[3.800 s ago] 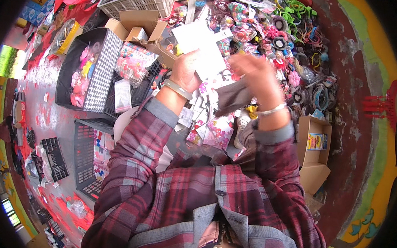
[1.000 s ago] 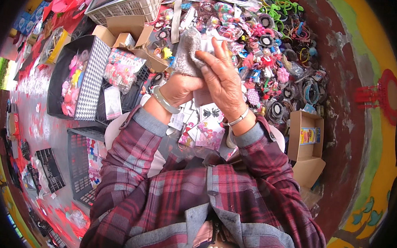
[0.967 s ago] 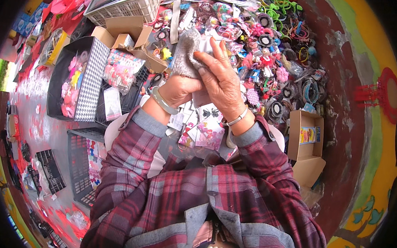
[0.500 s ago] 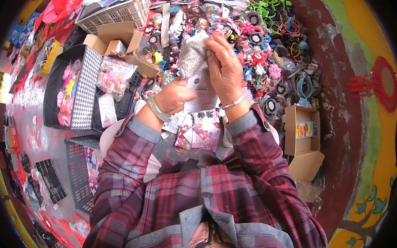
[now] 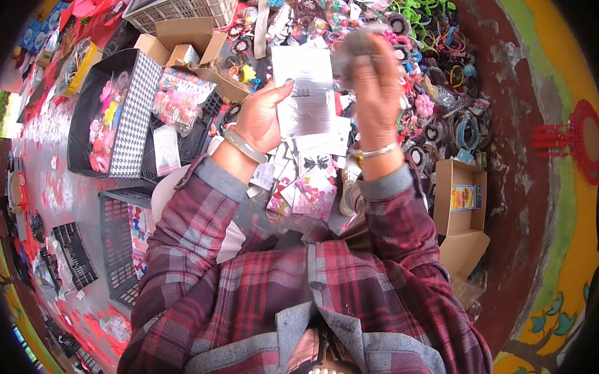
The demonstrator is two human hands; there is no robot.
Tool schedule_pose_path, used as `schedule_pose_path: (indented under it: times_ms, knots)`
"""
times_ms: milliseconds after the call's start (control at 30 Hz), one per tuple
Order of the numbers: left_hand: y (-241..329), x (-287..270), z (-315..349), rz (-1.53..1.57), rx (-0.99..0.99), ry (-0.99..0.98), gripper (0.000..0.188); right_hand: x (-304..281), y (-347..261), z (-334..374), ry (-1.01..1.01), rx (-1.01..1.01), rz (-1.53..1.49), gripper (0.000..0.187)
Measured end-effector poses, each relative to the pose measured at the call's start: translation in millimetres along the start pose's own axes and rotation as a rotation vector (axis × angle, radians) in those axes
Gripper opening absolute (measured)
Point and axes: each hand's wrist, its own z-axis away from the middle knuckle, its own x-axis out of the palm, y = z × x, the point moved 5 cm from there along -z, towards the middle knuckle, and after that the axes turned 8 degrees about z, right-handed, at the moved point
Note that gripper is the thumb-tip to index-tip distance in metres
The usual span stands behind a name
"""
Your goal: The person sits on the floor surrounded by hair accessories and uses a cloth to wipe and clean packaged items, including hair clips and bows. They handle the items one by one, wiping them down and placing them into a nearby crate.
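My left hand [image 5: 259, 119] is closed on a white printed card [image 5: 303, 92], its thumb lying over the card's left edge. To the right, my right hand [image 5: 377, 100] is raised over the pile of hair accessories and smeared by motion. Its fingers are closed on a fuzzy grey piece [image 5: 349, 53], which is too blurred to tell its kind. The card and the grey piece are apart. Below the card lie several loose white cards [image 5: 323, 143] and a pink patterned packet [image 5: 314, 198].
A heap of colourful hair ties and trinkets [image 5: 422, 105] spreads ahead and to the right. On the left stand a houndstooth box [image 5: 132, 121], an open cardboard box [image 5: 215, 47], a white crate [image 5: 187, 8] and a dark basket [image 5: 121, 245]. Another cardboard box [image 5: 457, 219] is at right.
The fuzzy grey piece was against the card between both hands. It has come away to the right in my right hand, while my left hand keeps the card, now more fully visible.
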Motion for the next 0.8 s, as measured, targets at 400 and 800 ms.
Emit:
schedule_pose_path:
  times_ms: [400, 800]
  knots:
    - [36.8, -30.9, -6.0, 0.064, 0.238, 0.034, 0.036, 64.5, -29.1, 59.4, -0.510, -0.319, 0.490, 0.036]
    - [77.4, -31.8, 8.3, -0.044, 0.486, 0.160, 0.032, 18.7, -38.0, 29.7, -0.406, -0.174, 0.827, 0.029]
